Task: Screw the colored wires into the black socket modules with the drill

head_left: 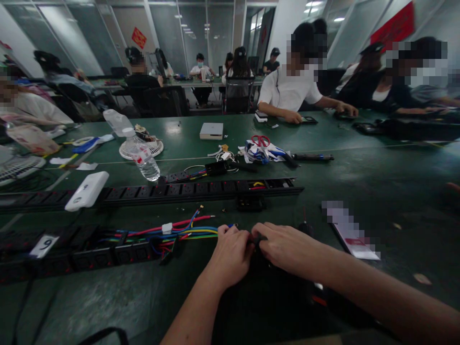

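My left hand (232,249) is closed where blue, yellow and green wires (201,231) run into its fingers. These wires come out of the open end of a black power strip (132,249) on the left; a white tag (167,228) sits on the bundle. My right hand (283,247) meets the left one, its fingers pinched around a small black part (256,254) between the hands. Fingers and shadow hide most of that part. A red wire (196,221) with a bare end lies loose just beyond my left hand.
Behind lies a second long black power strip (179,191) with a white device (87,190) on it. A water bottle (142,155), red scissors (260,140) and a small white box (211,131) stand farther back. At right lies a phone (350,232). Several people work across the table.
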A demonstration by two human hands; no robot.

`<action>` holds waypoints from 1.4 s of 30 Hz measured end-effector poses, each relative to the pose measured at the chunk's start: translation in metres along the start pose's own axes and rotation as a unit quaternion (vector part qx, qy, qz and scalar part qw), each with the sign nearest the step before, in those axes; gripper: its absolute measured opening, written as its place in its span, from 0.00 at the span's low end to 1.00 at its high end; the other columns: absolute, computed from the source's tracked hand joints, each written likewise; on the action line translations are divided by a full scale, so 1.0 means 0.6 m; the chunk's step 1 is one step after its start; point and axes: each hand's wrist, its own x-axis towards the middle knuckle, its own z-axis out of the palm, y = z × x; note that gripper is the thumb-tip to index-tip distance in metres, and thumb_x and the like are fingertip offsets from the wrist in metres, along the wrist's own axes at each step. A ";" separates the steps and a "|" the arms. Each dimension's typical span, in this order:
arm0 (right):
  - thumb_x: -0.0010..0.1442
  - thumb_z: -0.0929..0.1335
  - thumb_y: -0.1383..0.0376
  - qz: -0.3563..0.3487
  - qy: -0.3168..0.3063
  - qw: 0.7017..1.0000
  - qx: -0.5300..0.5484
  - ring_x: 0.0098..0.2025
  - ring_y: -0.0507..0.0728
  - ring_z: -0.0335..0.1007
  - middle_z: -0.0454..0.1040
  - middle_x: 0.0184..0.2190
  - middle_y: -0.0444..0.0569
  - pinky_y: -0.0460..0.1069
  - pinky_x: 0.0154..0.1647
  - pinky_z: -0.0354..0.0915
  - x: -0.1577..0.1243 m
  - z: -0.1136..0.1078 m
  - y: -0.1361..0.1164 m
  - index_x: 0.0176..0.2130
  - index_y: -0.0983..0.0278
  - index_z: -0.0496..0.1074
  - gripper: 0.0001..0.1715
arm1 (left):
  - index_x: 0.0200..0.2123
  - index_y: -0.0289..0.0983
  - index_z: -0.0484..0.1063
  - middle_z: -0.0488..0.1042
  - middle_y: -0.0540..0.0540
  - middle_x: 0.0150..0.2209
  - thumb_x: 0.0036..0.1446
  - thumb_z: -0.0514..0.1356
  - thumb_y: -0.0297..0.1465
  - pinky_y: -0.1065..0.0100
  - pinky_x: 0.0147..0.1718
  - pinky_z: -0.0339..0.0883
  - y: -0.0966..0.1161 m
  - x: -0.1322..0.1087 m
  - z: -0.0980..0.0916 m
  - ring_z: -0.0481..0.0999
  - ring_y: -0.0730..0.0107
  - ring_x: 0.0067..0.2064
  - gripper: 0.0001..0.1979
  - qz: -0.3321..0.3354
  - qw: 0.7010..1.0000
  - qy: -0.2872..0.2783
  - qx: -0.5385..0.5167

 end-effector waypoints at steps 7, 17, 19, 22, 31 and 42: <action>0.64 0.67 0.71 -0.033 0.008 0.999 0.015 0.44 0.57 0.67 0.66 0.46 0.53 0.53 0.46 0.70 -0.009 0.004 0.015 0.41 0.69 0.74 0.06 | 0.39 0.39 0.69 0.76 0.47 0.36 0.64 0.53 0.27 0.55 0.49 0.52 0.000 0.000 -0.001 0.70 0.61 0.43 0.06 0.007 1.000 -0.007 0.006; 0.64 0.68 0.69 -0.022 0.002 0.999 0.022 0.42 0.58 0.71 0.68 0.48 0.49 0.54 0.44 0.69 -0.004 0.021 0.024 0.36 0.63 0.77 0.06 | 0.40 0.39 0.70 0.76 0.47 0.37 0.65 0.52 0.27 0.55 0.49 0.52 -0.001 0.002 0.000 0.70 0.62 0.42 0.07 0.006 1.000 -0.013 -0.001; 0.63 0.69 0.70 -0.013 -0.006 1.000 0.014 0.38 0.58 0.71 0.70 0.45 0.48 0.53 0.39 0.69 0.001 0.016 0.020 0.33 0.63 0.78 0.07 | 0.40 0.39 0.70 0.76 0.47 0.37 0.65 0.52 0.27 0.55 0.49 0.52 -0.001 0.002 -0.001 0.70 0.62 0.42 0.07 0.005 1.000 -0.013 0.000; 0.60 0.71 0.70 0.003 -0.017 1.000 -0.001 0.35 0.58 0.71 0.71 0.41 0.49 0.52 0.33 0.65 0.010 0.012 0.014 0.32 0.63 0.78 0.05 | 0.39 0.39 0.69 0.75 0.47 0.36 0.64 0.53 0.27 0.56 0.49 0.52 0.000 0.002 -0.001 0.70 0.62 0.42 0.06 0.002 1.000 -0.015 0.008; 0.61 0.70 0.72 -0.011 -0.035 0.999 0.005 0.36 0.54 0.68 0.71 0.39 0.50 0.47 0.25 0.52 0.028 -0.002 0.014 0.33 0.68 0.77 0.04 | 0.37 0.39 0.69 0.75 0.49 0.34 0.62 0.54 0.26 0.55 0.49 0.52 -0.004 0.004 0.001 0.70 0.63 0.40 0.05 0.007 1.000 -0.017 0.009; 0.59 0.70 0.72 -0.047 -0.025 0.997 0.061 0.36 0.54 0.66 0.67 0.41 0.49 0.48 0.31 0.59 0.017 0.005 0.029 0.33 0.66 0.75 0.02 | 0.37 0.39 0.69 0.75 0.47 0.34 0.64 0.52 0.27 0.55 0.48 0.53 -0.002 0.004 0.003 0.70 0.61 0.40 0.06 0.013 1.000 -0.007 0.019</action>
